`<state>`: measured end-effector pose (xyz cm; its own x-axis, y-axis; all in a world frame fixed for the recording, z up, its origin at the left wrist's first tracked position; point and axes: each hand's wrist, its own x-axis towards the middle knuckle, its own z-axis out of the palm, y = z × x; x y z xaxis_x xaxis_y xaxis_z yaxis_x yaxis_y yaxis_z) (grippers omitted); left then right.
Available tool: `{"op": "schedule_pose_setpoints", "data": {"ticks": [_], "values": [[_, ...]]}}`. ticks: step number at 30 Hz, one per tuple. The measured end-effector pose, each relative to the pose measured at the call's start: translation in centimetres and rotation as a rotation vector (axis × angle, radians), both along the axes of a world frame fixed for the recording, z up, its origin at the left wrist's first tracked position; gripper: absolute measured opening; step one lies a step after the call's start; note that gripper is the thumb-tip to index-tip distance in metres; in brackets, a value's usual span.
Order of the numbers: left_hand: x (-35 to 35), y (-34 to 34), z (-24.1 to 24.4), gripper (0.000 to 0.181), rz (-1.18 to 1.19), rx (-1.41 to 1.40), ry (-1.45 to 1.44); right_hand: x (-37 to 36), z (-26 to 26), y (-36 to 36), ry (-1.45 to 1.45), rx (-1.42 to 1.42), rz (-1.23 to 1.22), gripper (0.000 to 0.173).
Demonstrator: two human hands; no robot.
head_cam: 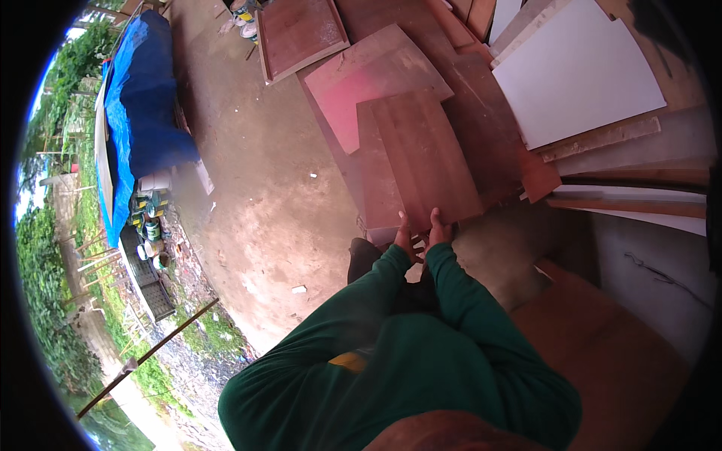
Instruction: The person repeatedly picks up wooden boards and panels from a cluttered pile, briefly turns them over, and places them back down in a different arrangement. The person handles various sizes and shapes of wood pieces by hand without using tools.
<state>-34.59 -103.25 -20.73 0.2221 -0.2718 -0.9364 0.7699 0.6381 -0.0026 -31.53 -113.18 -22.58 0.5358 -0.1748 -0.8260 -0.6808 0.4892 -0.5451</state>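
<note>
Both my hands are at the near edge of a reddish-brown wooden panel point(426, 158), thumbs on its upper face and fingers beneath. My left hand point(405, 239) holds it near the left corner, and my right hand point(439, 232) grips close beside, a little to the right. The panel lies over or just above other brown boards point(378, 186); whether it touches them along its length I cannot tell. Beyond it lies a board with a pink patch point(361, 90). My fingers under the panel are partly hidden.
A framed brown panel point(302, 34) lies farther off. White board point(575, 79) and stacked strips stand at the right. Concrete floor point(271, 186) stretches left, with small scraps. A blue tarp point(146, 101), paint cans point(152, 228) and a thin pole point(169, 338) are at far left.
</note>
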Motion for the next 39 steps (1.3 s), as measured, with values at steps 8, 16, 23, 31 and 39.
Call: {"op": "schedule_pose_setpoints", "data": {"ticks": [8, 16, 23, 31, 39], "values": [[3.6, 14.4, 7.4, 0.075, -0.448, 1.067, -0.372, 1.4, 1.2, 0.8, 0.04, -0.188, -0.131, 0.05], [13.9, 19.1, -0.9, 0.089, -0.235, 0.159, -0.457, 0.2, 6.8, 9.5, -0.026, -0.277, -0.022, 0.046], [14.8, 22.4, -0.8, 0.071, -0.346, 0.31, -0.525, -0.5, 5.6, 12.9, -0.049, -0.312, 0.019, 0.059], [15.5, 21.8, 1.0, 0.077, -0.526, 0.703, -0.556, -1.3, 3.8, 14.0, -0.288, -0.633, 0.108, 0.067], [16.3, 23.4, 5.0, 0.087, -0.463, 0.489, -0.453, 4.1, 14.8, 15.3, 0.073, -0.374, 0.064, 0.06]]}}
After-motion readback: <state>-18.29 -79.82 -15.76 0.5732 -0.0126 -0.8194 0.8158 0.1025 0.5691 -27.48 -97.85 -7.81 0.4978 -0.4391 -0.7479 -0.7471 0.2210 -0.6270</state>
